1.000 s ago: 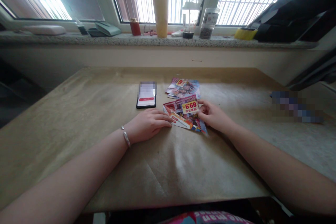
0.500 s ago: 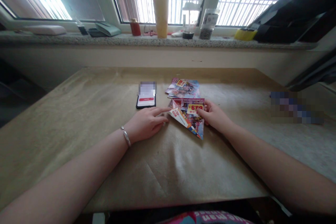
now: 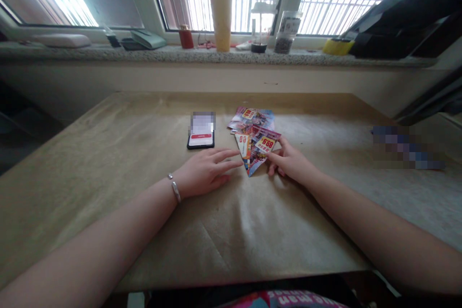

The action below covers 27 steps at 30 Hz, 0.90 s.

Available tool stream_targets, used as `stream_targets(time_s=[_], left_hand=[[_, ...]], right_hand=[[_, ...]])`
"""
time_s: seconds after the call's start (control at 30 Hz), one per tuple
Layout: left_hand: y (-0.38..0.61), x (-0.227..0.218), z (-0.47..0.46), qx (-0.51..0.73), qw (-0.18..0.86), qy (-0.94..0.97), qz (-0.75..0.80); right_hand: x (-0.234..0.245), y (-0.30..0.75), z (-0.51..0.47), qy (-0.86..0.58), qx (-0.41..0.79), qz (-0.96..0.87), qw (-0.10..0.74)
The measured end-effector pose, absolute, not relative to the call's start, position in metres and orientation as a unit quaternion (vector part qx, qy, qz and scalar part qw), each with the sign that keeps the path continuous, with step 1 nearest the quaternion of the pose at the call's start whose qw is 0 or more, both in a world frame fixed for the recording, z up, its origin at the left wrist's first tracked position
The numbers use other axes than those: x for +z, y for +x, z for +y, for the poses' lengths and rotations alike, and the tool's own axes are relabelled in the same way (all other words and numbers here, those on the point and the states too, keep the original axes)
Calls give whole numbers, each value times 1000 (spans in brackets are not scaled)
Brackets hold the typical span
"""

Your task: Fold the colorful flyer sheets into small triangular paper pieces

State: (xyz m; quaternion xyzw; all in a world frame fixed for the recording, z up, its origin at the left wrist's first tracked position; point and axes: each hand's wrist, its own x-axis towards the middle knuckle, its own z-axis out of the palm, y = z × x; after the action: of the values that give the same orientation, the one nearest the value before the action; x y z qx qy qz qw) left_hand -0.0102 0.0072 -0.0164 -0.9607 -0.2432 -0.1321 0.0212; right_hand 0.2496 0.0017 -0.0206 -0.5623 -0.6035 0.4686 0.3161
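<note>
A colourful printed flyer [image 3: 259, 150], folded to a triangle with its point towards me, lies at the middle of the table. My right hand [image 3: 288, 159] pinches its right edge between thumb and fingers. At its left edge, my left hand [image 3: 207, 171] rests palm down with fingers stretched out, the tips by the paper's white and orange flap. Behind the folded piece, and partly covered by it, is a small stack of similar flyers [image 3: 262, 118]. A phone [image 3: 201, 137] with a lit screen lies beyond my left hand.
The table [image 3: 173, 245] has a smooth tan cover. A blurred-out blue item [image 3: 404, 147] lies at far right. On the windowsill [image 3: 195, 57] stand a tall yellow drink cup [image 3: 221, 12], a red-capped bottle [image 3: 186, 37], clear containers [image 3: 287, 33] and a black bag [image 3: 397, 24].
The folded flyer has turned, its point swinging left towards the middle, and now overlaps the stack. My left fingers have spread and shifted slightly right; my right hand has moved a little left.
</note>
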Motion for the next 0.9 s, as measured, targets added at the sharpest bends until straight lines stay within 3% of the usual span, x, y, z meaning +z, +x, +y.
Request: stream_targets(time_s=[0.2, 0.33, 0.4, 0.57, 0.73, 0.9], left_hand=[[-8, -17, 5, -94, 16, -971, -219], [-8, -15, 3, -93, 13, -972, -217], [-8, -14, 3, -96, 12, -971, -220], [-9, -13, 4, -117, 13, -963, -244], [-11, -17, 6, -130, 2, -960, -248], [-11, -20, 8, -118, 0, -959, -257]], right_hand=[[-27, 253, 6, -565, 437, -590, 378], [-33, 266, 17, -569, 282, -639, 434], [-32, 271, 20, -582, 251, -652, 416], [-22, 265, 14, -597, 349, -641, 334], [-20, 257, 5, -566, 368, -689, 264], [-26, 259, 1, -516, 297, -772, 222]])
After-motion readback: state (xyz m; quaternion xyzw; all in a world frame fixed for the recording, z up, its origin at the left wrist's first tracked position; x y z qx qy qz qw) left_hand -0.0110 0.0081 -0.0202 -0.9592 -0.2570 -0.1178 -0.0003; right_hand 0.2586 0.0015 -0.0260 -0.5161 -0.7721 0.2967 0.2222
